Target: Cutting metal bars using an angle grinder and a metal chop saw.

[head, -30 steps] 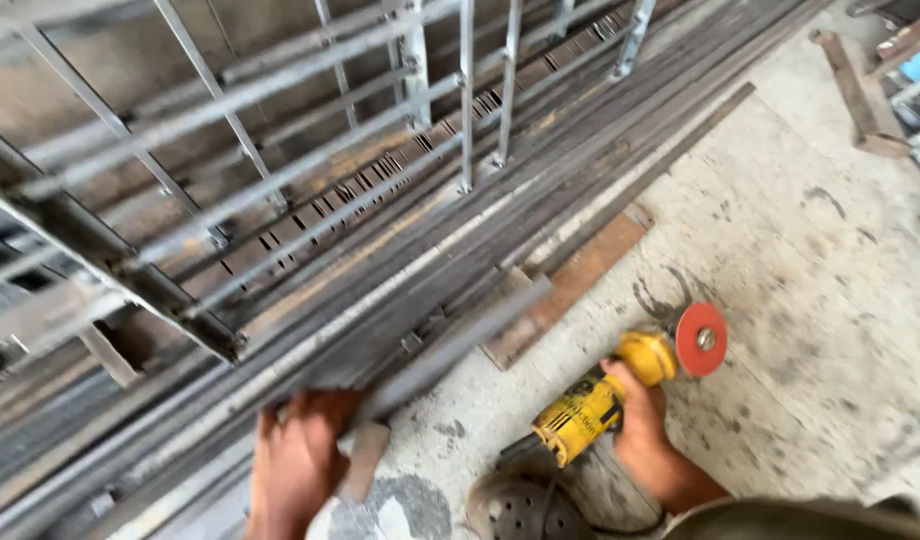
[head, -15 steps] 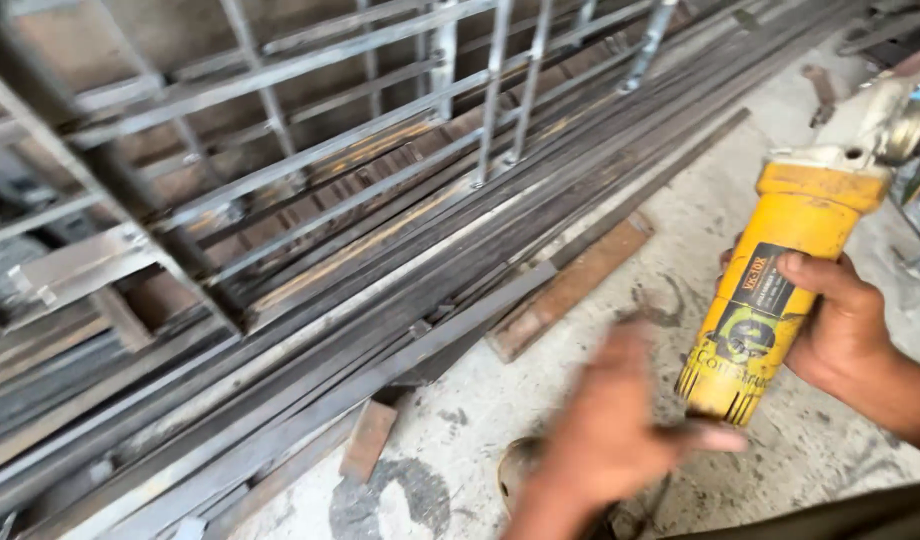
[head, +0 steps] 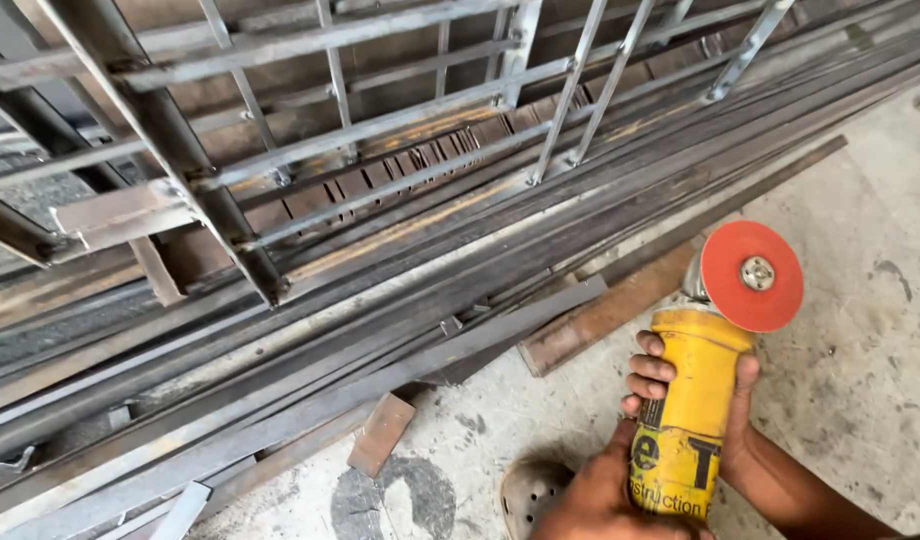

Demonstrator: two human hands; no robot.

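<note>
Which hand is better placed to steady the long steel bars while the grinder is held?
Probably the left hand: it sits low on the yellow grinder, nearer the steel bars. The right hand wraps the body, carrying it.

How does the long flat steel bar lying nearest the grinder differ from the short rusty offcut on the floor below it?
The flat steel bar is long and grey, running diagonally across the pile; the short offcut is stubby and rust-brown. The bar rests on other steel stock, while the offcut lies on the concrete floor, partly tucked under the bars. Both are flat metal strips, and neither of the hands, both on the yellow grinder, touches them.
</note>
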